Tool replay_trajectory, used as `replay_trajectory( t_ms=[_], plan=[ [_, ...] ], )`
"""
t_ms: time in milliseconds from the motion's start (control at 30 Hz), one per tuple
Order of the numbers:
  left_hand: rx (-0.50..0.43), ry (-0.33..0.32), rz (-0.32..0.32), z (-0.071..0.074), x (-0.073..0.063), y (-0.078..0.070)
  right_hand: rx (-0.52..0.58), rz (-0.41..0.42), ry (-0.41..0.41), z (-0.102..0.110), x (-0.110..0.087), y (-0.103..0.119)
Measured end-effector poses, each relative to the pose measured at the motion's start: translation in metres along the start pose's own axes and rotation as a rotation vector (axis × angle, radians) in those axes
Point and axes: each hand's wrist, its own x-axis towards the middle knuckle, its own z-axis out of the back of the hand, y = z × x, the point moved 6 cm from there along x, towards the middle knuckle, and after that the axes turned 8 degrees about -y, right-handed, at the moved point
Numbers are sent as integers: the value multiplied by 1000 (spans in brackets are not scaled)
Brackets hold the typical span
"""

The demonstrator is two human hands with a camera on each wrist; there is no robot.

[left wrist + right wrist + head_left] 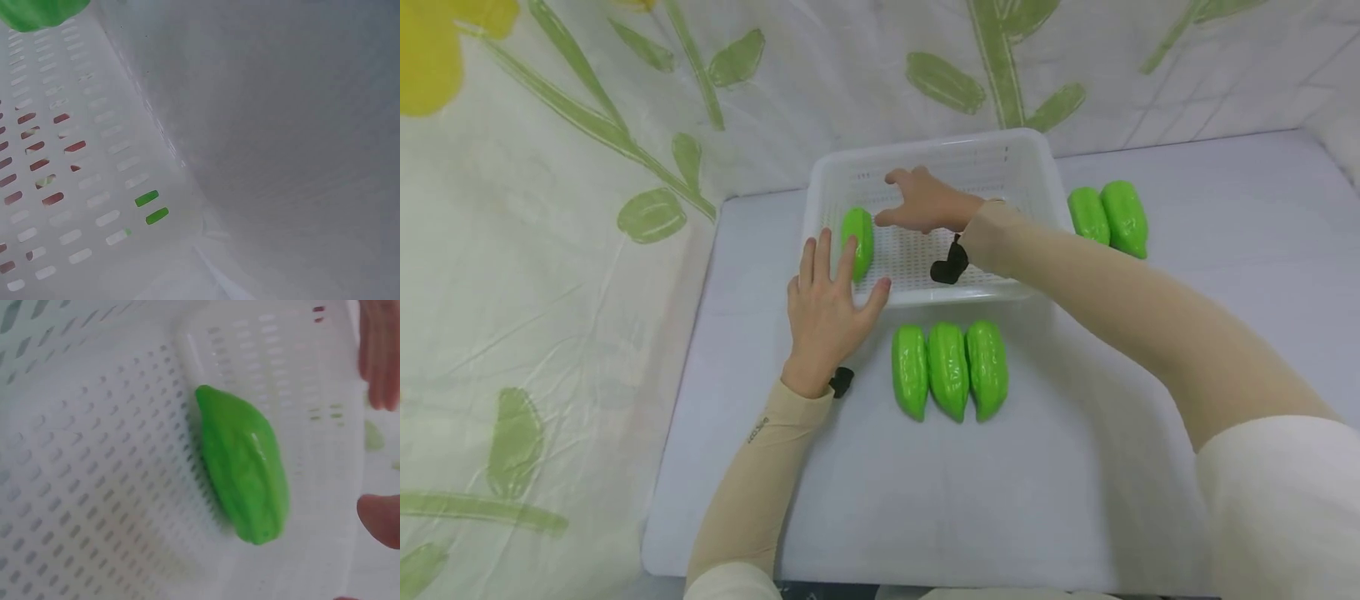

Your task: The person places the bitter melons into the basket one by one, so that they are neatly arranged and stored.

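One glossy green pepper point(857, 243) lies along the left side inside a white slotted plastic basket point(925, 293). My right hand point(925, 204) reaches over the basket, just right of that pepper, with fingers spread and nothing in its grasp. Fingers spread, my left hand point(827, 312) is at the basket's front left corner and overlaps the rim in the head view. The right wrist view shows the pepper point(247, 465) close up, beside the basket's slotted wall point(325, 456). Basket slots point(97, 200) fill the left of the left wrist view.
Three more green peppers point(948, 371) lie side by side in front of the basket on the pale table point(970, 508). Two others point(1107, 218) sit to its right. A curtain with printed leaves point(647, 217) hangs behind and at the left.
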Motion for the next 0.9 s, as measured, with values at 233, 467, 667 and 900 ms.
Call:
replay_trajectory(
  t_ms=[233, 467, 667, 900],
  plan=[
    [-8, 4, 3, 2, 1, 0, -121, 102, -48, 24, -20, 1],
    [-4, 5, 3, 3, 1, 0, -156, 143, -84, 42, -42, -4],
    [-19, 6, 7, 2, -1, 0, -164, 142, -98, 56, -57, -18],
    [-17, -3, -9, 0, 0, -4, -189, 111, -126, 74, -75, -37]
  ],
)
